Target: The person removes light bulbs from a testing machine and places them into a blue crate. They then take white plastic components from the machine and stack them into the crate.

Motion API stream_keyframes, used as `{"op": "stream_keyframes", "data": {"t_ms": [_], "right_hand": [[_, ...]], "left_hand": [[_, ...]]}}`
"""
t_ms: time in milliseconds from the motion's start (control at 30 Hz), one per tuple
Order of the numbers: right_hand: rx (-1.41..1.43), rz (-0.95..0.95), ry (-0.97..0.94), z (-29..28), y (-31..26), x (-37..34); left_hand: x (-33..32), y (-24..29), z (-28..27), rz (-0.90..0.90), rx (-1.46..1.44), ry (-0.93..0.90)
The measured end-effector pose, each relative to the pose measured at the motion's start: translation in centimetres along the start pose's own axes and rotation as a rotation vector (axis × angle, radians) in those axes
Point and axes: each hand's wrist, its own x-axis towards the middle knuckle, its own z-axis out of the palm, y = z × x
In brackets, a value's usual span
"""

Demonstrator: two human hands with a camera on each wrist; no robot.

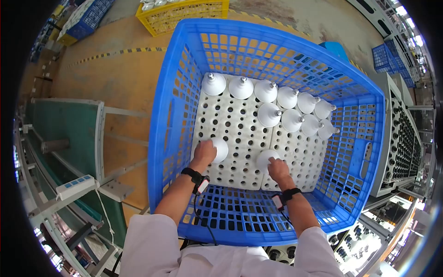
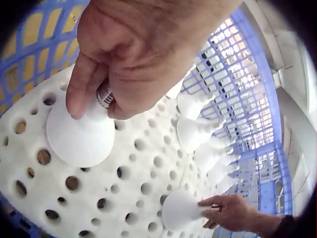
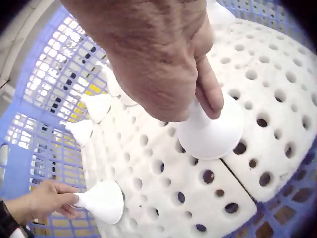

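Inside the blue crate, my left hand [image 1: 204, 153] grips a white cone-shaped light bulb [image 1: 221, 150] by its metal screw base. The left wrist view shows the fingers around the neck of that bulb [image 2: 79, 139], its wide face down on the perforated white foam sheet [image 2: 104, 186]. Farther right, my right hand [image 1: 278, 170] holds a second bulb [image 1: 265, 159] by its narrow end, the base hidden by the fingers. In the right wrist view this bulb [image 3: 213, 131] stands face down beside the seam between two foam sheets.
Several more bulbs [image 1: 241, 87] stand base-up in rows along the crate's far side and far right corner. High slotted walls of the blue crate [image 1: 161, 115] surround both hands. A yellow crate [image 1: 184, 16] stands beyond; a green-topped conveyor [image 1: 69, 124] lies at left.
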Motion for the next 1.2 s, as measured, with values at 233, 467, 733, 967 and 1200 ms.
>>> {"op": "stream_keyframes", "data": {"t_ms": [233,467,733,967,1200], "right_hand": [[0.237,-0.259,0.306,-5.4,-6.7,10.5],[0.067,-0.123,0.237,-7.8,-9.5,18.2],[0.049,-0.119,0.145,-7.9,-9.7,18.0],[0.292,-0.06,0.227,-6.7,-8.6,15.0],[0.349,-0.27,0.223,-15.8,-3.1,2.2]], "left_hand": [[4.5,2.2,-4.4,0.069,-0.185,0.217],[5.6,1.7,-4.9,0.118,-0.261,0.322],[9.8,3.0,-4.3,0.181,-0.225,0.36],[12.3,4.9,-3.8,0.149,-0.149,0.284],[14.4,2.1,-0.8,0.154,-0.214,0.411]]}}
